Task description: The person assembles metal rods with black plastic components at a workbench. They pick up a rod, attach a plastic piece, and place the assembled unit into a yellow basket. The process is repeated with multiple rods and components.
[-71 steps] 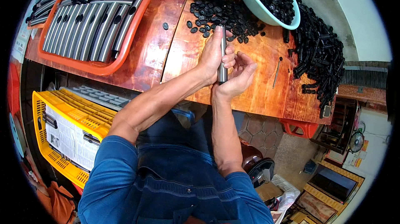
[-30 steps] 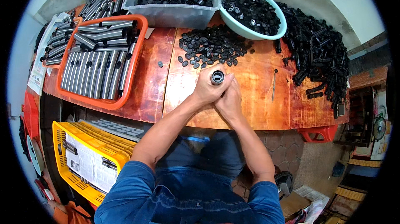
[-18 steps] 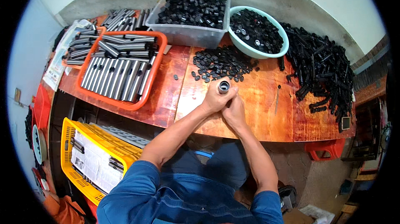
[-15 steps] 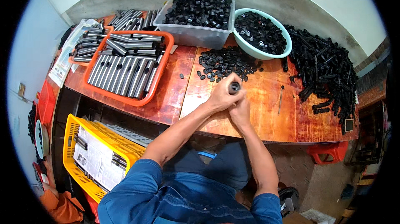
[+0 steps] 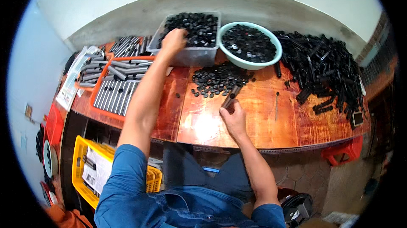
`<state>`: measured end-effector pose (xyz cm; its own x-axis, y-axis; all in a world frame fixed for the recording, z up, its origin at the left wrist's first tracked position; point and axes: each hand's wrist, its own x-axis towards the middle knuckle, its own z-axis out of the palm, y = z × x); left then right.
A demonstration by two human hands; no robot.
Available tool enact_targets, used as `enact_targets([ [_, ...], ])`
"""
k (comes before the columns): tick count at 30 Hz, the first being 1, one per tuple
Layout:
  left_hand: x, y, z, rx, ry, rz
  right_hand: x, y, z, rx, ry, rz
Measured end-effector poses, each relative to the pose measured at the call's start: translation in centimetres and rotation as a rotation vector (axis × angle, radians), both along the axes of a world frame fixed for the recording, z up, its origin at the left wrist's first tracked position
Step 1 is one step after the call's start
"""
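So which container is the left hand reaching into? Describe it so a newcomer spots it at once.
Start at the wooden table and go to its far edge by the wall. The left hand is in the clear rectangular bin of small black parts; unlike the round teal bowl beside it, it is square-cornered and see-through.

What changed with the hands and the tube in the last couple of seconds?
The left hand let go of the grey tube and reached out to the clear bin of black caps. The right hand alone now holds the tube, lowered onto the wooden table. Bowl, trays and heaps stayed put.
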<state>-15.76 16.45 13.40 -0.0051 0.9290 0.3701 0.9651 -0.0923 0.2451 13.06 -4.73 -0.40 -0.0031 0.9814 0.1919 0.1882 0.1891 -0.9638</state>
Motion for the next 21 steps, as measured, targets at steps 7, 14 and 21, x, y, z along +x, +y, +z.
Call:
enact_targets([
  [7, -2.1, 4.4, -1.2, -0.241, 0.095, -0.071, 0.9, 0.3, 0.1, -0.017, -0.131, 0.028],
  [14, -2.1, 2.8, -0.6, 0.202, 0.119, -0.068, 0.4, -0.2, 1.1, 0.035, -0.167, -0.007],
  [21, 7.0, -7.0, -1.5, 0.012, -0.858, -0.463, 1.6, -0.2, 0.7, -0.043, -0.127, -0.041],
])
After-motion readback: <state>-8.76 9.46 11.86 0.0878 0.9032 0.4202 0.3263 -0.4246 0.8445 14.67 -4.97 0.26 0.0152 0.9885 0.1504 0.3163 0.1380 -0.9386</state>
